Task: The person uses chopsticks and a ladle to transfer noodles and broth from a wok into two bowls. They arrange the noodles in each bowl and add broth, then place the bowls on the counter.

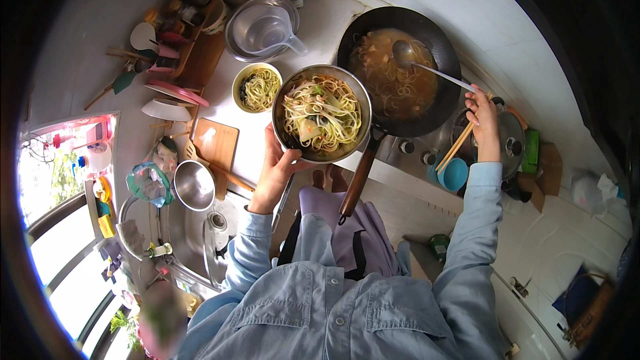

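Observation:
My left hand (pixel 273 170) grips the rim of a metal bowl (pixel 365 103) filled with noodles (pixel 323 120) and pale leafy vegetables. The bowl is up beside the wok (pixel 445 97), overlapping its left edge. My right hand (pixel 485 123) is closed around the handle of a metal ladle (pixel 440 75) and also has a pair of wooden chopsticks (pixel 457 147) in it, their tips pointing down toward a blue cup (pixel 453 175). Inside the wok, the ladle's head dips into brown broth (pixel 393 83) with some noodles. The wok's wooden handle (pixel 360 183) points toward me.
A smaller bowl of noodles (pixel 259 89) stands left of the metal bowl. Behind it, a clear plastic scoop (pixel 267 30) lies in a steel basin (pixel 233 33). At left are a cutting board (pixel 223 135), a saucepan (pixel 194 185) and the sink (pixel 180 223). A lidded pot (pixel 510 127) sits at right.

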Motion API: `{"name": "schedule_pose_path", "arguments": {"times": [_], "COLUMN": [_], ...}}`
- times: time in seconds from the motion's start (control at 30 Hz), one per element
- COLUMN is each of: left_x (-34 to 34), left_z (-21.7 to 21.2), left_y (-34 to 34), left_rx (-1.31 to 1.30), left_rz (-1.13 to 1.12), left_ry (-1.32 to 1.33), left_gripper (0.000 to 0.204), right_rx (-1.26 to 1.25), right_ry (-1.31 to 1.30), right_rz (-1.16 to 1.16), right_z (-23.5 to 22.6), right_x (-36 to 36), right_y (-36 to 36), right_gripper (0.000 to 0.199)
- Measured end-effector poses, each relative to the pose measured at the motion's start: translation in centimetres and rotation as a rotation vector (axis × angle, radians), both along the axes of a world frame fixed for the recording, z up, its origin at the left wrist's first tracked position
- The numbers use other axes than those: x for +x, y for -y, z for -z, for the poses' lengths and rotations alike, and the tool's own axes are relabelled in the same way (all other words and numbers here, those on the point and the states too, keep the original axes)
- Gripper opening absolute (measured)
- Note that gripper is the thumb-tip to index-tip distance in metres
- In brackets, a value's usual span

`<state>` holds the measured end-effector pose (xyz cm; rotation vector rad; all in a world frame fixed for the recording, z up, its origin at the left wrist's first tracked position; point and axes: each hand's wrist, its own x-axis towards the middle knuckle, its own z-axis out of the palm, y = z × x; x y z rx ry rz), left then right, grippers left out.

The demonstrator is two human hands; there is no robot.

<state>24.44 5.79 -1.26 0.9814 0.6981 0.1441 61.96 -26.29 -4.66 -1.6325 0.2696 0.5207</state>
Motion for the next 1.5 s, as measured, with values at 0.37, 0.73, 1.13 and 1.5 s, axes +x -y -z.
{"name": "schedule_pose_path", "arguments": {"times": [0.37,0.73,1.13,1.5], "left_x": [1.7,2.9,2.4,-0.7], "left_z": [-0.3,-2.9,-6.5,-7.7], "left_y": [1.2,2.5,3.4,-0.1], "left_rx": [-0.01,-0.03,-0.005,-0.057], "left_rz": [0.067,0.072,0.009,0.049], "left_ry": [0.032,0.076,0.104,0.125], "left_gripper": [0.07,0.067,0.071,0.075], "right_rx": [0.12,0.018,-0.054,-0.131], "right_ry": [-0.1,0.311,0.948,1.03], "right_rz": [0.087,0.277,-0.416,-0.751], "right_z": [2.6,-9.4,-19.8,-20.2], "right_x": [-0.6,-12.0,-18.9,-22.1], "right_y": [2.1,1.3,-3.0,-8.1], "right_gripper": [0.033,0.032,0.031,0.017]}}
